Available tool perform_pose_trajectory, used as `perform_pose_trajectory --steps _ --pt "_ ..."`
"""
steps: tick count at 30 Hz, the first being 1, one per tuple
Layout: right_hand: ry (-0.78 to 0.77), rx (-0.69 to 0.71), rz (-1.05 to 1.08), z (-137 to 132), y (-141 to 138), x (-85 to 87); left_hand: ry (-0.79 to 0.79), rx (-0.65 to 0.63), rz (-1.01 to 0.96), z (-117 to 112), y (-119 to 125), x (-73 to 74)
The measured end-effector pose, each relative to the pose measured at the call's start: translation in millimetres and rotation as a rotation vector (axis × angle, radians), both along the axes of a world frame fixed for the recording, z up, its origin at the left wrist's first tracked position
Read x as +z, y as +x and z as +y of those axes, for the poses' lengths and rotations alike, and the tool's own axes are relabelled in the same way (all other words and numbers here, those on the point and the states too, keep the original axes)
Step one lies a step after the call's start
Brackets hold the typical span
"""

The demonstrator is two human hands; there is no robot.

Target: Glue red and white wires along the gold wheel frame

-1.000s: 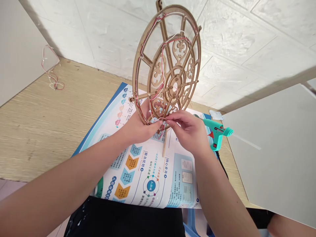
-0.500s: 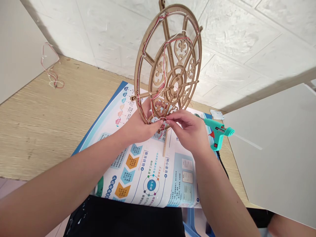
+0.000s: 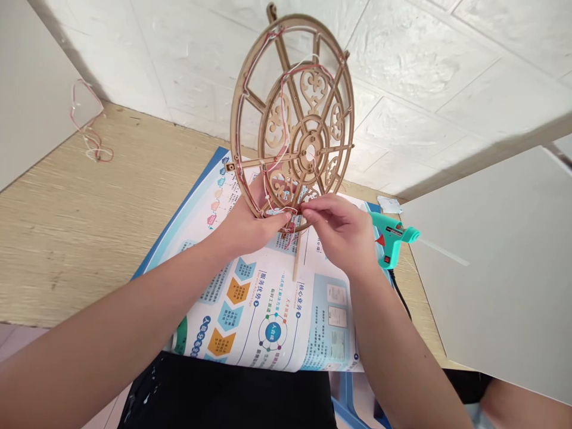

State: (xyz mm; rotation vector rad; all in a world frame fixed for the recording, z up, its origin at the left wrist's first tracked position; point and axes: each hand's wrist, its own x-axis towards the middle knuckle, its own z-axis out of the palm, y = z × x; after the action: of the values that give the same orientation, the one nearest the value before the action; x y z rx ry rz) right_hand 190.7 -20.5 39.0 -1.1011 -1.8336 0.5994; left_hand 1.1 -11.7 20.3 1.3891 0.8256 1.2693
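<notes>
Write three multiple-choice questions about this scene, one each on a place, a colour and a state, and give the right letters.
1. Where is the teal glue gun?
A. Beside the right hand
B. Beside the left hand
C. On the floor

2. What colours is the wire on the wooden wheel frame?
A. Blue and yellow
B. Red and white
C. All black

3. How is the frame placed?
A. Lying flat
B. Hanging on the wall
C. Upright between the hands

1: A, it lies just right of that hand.
2: B, both colours run along the frame.
3: C, the left hand is at its lower rim.
</notes>
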Motion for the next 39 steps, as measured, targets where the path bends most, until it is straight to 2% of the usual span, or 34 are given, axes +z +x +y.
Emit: perform_pose_trajectory --steps 2,5,6,8,9,11,14,19,21,23,25,27,29,31,32,34,35,36,39 --pt "0.082 -0.101 0.095 1 3 4.1 -0.05 0.018 -0.039 -2 -2 3.5" --pt "0.213 -0.333 0.23 3 13 18.8 -0.106 0.046 -0.132 -3 -6 6.0" --pt "0.231 -0.41 0.229 3 18 25.6 -0.114 0.056 -0.174 -3 -7 6.5" --pt "0.168 -0.477 0.041 2 29 39.7 -0.107 0.078 -0.236 -1 -11 8.3" --pt "0.098 -0.453 -0.116 0 35 45.7 -0.097 0.087 -0.25 1 -13 9.7" --pt "-0.045 -0.317 -0.437 -5 42 52.1 -0.081 0.107 -0.261 4 -16 13.3" --pt "-0.131 -0.094 -0.703 -10 40 43.7 -0.081 0.137 -0.298 6 -19 17.4" --pt "-0.03 0.139 -0.976 -14 27 13.0 -0.086 0.142 -0.359 6 -20 16.5" --pt "0.063 0.214 -1.014 -17 27 10.8 -0.074 0.142 -0.371 6 -20 16.3" --pt "0.174 0.259 -1.004 -24 32 16.7 -0.054 0.146 -0.362 4 -20 17.5" --pt "0.293 0.251 -0.945 -35 38 28.3 -0.039 0.157 -0.326 2 -21 20.3" --pt "0.409 0.184 -0.828 -47 44 41.8 -0.04 0.163 -0.278 0 -21 23.5" --pt "0.511 0.085 -0.667 -56 45 53.8 -0.05 0.168 -0.25 -2 -21 25.8" --pt "0.556 -0.01 -0.399 -60 41 61.9 -0.06 0.186 -0.244 -4 -19 26.4" --pt "0.542 -0.046 -0.216 -59 36 64.0 -0.066 0.194 -0.241 -4 -17 26.2" --pt "0.406 -0.078 0.205 -53 23 64.4 -0.088 0.193 -0.22 -6 -14 25.3" --pt "0.332 -0.082 0.338 -49 16 62.7 -0.098 0.184 -0.201 -8 -12 24.8" --pt "0.264 -0.085 0.419 -45 11 60.0 -0.097 0.176 -0.177 -9 -10 24.4" --pt "0.172 -0.06 0.476 -35 3 47.5 -0.06 0.157 -0.101 -12 -4 23.2"
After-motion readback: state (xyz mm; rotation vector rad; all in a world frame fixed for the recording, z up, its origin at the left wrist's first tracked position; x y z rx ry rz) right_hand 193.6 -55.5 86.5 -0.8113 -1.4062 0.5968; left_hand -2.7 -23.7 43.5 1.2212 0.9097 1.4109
